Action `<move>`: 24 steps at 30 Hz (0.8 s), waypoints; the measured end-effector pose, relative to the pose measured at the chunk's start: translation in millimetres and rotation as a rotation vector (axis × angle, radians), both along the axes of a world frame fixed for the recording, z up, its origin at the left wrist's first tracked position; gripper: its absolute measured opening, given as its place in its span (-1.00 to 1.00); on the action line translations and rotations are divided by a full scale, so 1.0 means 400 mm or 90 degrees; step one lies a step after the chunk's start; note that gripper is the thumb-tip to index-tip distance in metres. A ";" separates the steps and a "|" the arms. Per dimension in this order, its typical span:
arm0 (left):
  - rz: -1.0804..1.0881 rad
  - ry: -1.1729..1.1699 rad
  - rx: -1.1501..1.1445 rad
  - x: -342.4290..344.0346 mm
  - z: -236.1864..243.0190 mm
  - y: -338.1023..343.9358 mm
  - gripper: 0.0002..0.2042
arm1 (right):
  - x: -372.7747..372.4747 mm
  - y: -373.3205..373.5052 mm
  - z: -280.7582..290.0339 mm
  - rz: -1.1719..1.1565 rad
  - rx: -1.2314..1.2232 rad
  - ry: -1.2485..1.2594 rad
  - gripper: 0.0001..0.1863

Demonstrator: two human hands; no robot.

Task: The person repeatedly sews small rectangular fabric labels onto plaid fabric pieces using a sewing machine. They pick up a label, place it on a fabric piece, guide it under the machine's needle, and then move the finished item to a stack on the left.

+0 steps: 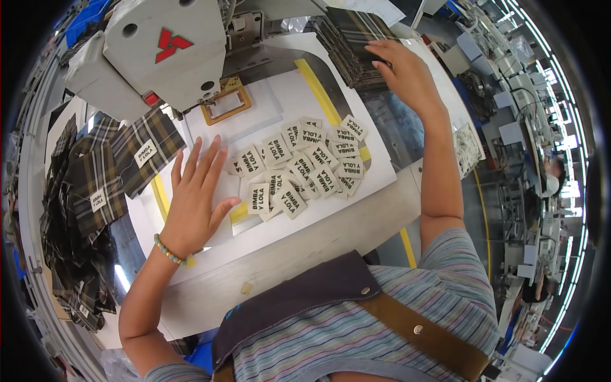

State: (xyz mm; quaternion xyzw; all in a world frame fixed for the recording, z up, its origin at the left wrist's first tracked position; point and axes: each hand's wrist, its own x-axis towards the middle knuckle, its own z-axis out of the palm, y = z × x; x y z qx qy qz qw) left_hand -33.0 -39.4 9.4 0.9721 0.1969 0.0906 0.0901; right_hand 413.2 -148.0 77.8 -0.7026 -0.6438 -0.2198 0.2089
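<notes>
Your right hand point(410, 79) reaches to the stack of plaid pieces point(358, 27) at the upper right, its fingers extended over the near edge; whether they pinch a sheet cannot be told. Your left hand point(196, 207) is open, fingers spread and gripping nothing, over the white board point(305, 219), between the heap of labels point(302, 167) and the labelled plaid pieces point(105, 175). Its fingertips lie near the gold frame point(230, 116) under the sewing machine point(172, 63); firm contact with the board cannot be confirmed.

The stacked plaid appears to be thin woven cloth. Judged by look, each piece is light, limp and not fragile, though layers may cling and lift together. Your best hold is probably a single corner or the near edge, pinched between thumb and forefinger, with the other hand flattening the cloth.

Edges: the machine head overhangs the board, and the frame's rim could catch a trailing corner. The label heap sits loose between your hands, so a low sweep may scatter it. Room for your right hand runs beyond the heap, along the yellow tape point(312, 86), toward the frame.
</notes>
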 end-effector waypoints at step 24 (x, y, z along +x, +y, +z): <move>-0.133 -0.297 0.098 0.148 0.079 0.001 -0.52 | -0.146 0.135 0.019 0.203 0.101 0.063 -0.81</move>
